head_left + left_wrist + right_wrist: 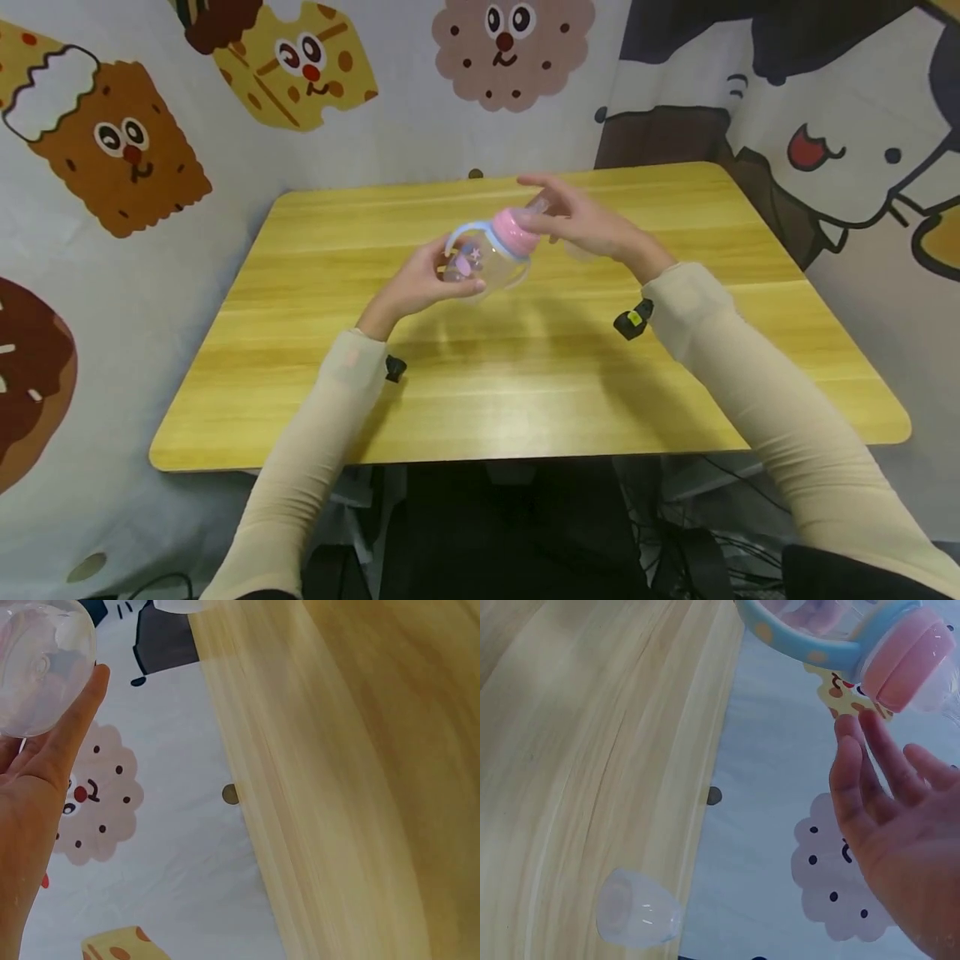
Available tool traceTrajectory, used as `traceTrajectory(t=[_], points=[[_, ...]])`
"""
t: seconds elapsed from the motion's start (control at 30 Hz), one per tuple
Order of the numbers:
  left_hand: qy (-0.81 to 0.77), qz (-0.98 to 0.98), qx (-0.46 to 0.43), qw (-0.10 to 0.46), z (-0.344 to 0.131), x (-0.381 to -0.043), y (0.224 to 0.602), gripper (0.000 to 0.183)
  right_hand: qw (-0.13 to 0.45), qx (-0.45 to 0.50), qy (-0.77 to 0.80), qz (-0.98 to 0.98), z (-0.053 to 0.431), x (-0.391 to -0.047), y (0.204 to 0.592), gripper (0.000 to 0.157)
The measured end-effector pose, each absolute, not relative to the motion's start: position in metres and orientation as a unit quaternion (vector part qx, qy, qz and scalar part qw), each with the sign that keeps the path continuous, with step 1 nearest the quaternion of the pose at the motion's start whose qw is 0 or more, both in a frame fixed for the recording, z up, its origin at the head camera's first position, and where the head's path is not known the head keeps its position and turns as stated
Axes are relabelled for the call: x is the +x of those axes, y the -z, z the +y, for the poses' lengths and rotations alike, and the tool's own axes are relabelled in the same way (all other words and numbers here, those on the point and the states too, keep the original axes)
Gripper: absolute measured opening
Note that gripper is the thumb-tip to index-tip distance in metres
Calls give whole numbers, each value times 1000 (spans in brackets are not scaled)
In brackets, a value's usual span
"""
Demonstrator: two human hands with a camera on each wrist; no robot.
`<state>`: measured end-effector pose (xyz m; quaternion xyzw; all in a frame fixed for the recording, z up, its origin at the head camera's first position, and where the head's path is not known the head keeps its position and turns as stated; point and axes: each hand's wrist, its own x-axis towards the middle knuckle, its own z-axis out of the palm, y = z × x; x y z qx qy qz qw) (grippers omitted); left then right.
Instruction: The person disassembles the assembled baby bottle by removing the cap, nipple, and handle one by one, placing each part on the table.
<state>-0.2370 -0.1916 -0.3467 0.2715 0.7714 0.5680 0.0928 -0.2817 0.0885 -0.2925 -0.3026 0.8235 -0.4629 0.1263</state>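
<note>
A clear baby bottle (487,265) with a pink collar (514,232), pale blue handles and a small printed pattern is held tilted above the table. My left hand (426,282) grips its body, thumb in front. In the left wrist view, the bottle's round base (45,671) shows above the left hand (45,776). At the collar end is my right hand (581,221), fingers spread and loosely bent around the teat. In the right wrist view, the right hand's (900,825) fingertips lie just below the pink collar (907,660); whether the thumb touches it cannot be seen.
A clear cap (637,909) sits on the wooden table (480,400) near its far edge, partly behind my right hand in the head view. A cloth printed with cartoon food (513,50) hangs behind the table. A black chair (510,525) stands below the front edge.
</note>
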Motion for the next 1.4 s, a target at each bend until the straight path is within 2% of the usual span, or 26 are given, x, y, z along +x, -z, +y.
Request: traceTrajectory(t=[0.2,0.33,0.53,0.83,1.03,1.4], points=[[-568,774,272,64,-187,-242,340,62,42,-245,485,839,90,-274,283,51],[-559,786,261,45,-186,-242,339,56,24,-201,474,857,85,-270,282,52],[-531,809,252,17,-185,-239,344,51,25,-157,453,877,74,-266,286,66],[-509,823,252,-3,-187,-256,376,59,26,-155,417,895,65,-265,293,65],[-502,820,273,-17,-186,-257,380,61,24,-162,414,895,65,-264,295,62],[-496,823,275,-28,-187,-253,382,61,28,-142,435,889,55,-262,298,68]])
